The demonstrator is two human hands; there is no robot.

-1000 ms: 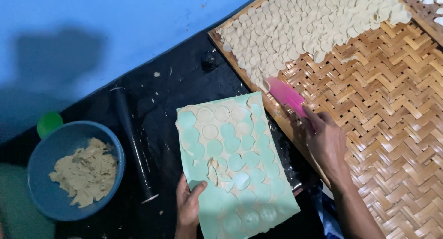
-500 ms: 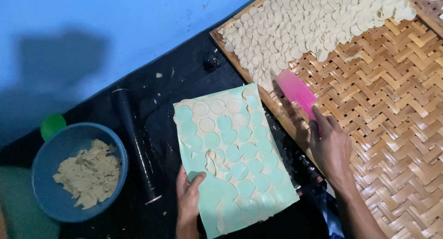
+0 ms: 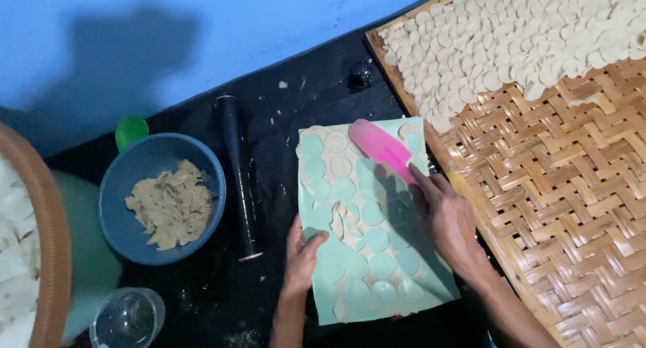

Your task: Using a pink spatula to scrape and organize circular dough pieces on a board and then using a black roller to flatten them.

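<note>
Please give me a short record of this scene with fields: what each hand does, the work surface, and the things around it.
left hand: left hand presses down the near left edge of the pale green sheet
right hand: right hand holds a pink scraper over the sheet
on the sheet: thin dough with round cut-outs
right side: woven bamboo tray with many pale dough discs
left side: blue bowl with dough scraps, black rolling pin, clear glass
surface: black table

Black work surface, bearing pale green mat, black rolling pin, blue bowl, clear glass, woven bamboo tray.
</note>
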